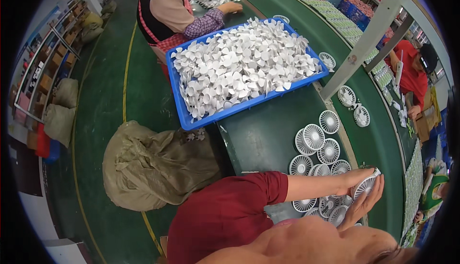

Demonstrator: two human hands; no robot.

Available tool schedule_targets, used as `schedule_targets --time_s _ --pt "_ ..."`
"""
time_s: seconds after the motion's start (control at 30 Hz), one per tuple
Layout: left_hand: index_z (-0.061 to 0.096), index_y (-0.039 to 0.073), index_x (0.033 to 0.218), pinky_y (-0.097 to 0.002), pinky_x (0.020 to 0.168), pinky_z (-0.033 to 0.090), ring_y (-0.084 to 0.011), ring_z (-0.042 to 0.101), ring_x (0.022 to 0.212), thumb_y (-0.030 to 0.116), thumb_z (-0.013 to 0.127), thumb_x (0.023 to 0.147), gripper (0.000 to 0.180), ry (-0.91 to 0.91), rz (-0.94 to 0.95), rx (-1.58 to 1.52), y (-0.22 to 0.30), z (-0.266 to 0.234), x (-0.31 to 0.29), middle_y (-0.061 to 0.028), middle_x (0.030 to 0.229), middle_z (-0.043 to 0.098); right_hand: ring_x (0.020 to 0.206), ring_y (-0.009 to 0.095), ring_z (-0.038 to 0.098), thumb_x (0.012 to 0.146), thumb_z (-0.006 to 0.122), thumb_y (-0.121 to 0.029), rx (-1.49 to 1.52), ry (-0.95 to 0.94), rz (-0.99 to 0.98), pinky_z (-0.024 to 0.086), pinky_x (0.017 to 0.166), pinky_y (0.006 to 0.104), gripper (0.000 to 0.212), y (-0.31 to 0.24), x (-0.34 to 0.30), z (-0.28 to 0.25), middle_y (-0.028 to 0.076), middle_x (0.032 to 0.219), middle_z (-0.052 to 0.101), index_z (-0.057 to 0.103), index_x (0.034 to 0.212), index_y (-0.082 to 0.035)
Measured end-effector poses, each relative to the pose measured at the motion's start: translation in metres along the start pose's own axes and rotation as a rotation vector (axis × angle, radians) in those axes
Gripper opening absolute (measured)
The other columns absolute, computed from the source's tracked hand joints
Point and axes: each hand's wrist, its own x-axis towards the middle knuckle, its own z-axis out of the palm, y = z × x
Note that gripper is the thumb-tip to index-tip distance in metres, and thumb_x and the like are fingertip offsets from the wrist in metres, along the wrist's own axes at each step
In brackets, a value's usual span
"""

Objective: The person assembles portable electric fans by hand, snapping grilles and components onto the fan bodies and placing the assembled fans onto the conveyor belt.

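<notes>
Between my two hands is a white round fan guard [365,186] with thin radial ribs, tilted on its side. My left hand [355,179] reaches in from the red sleeve and is closed on the guard's upper rim. Curled round the lower right side of the same guard are the fingers of my right hand [368,203]. A small white piece [377,172] shows at my left fingertips; its kind is unclear. Below and beside my hands lie several more fan guards [328,151], some overlapping, on the dark green table [254,149].
A blue crate [239,113] heaped with white fan blades [244,62] stands beyond the table. On the green conveyor [378,153] to the right sit fan housings [362,116], near a white metal post [362,48]. A covered sack [143,168] lies left. Co-workers [167,12] work nearby.
</notes>
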Motion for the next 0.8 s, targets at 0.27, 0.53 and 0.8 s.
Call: schedule_targets --time_s 0.27,0.53,0.8 --pt "0.046 0.008 0.126 -0.0295 0.089 0.044 -0.0159 0.056 0.102 0.037 0.049 0.098 0.041 0.31 0.618 0.387 -0.034 0.019 -0.002 -0.0048 0.11 0.058 0.132 0.032 0.039 0.095 0.047 -0.045 0.502 0.026 0.204 0.032 0.108 0.0448 0.069 0.015 -0.007 0.028 0.02 0.146 0.035 0.027 0.148 -0.004" --pt "0.048 0.008 0.129 -0.0283 0.091 0.043 -0.012 0.054 0.105 0.041 0.046 0.1 0.043 0.136 0.553 0.452 -0.009 0.023 -0.009 -0.0043 0.113 0.056 0.137 0.034 0.033 0.091 0.049 -0.061 0.509 0.037 0.07 0.029 0.111 0.0442 0.091 0.0 -0.004 0.017 0.022 0.15 0.028 0.016 0.15 0.0" --pt "0.047 0.001 0.121 -0.0351 0.096 0.039 -0.0293 0.05 0.111 0.024 0.046 0.099 0.032 0.32 0.969 0.847 0.002 0.026 -0.018 -0.0135 0.111 0.052 0.136 0.03 0.035 0.095 0.038 -0.061 0.647 0.073 0.339 0.028 0.111 0.0403 0.082 0.031 -0.01 0.042 0.017 0.149 0.033 0.025 0.148 0.0"
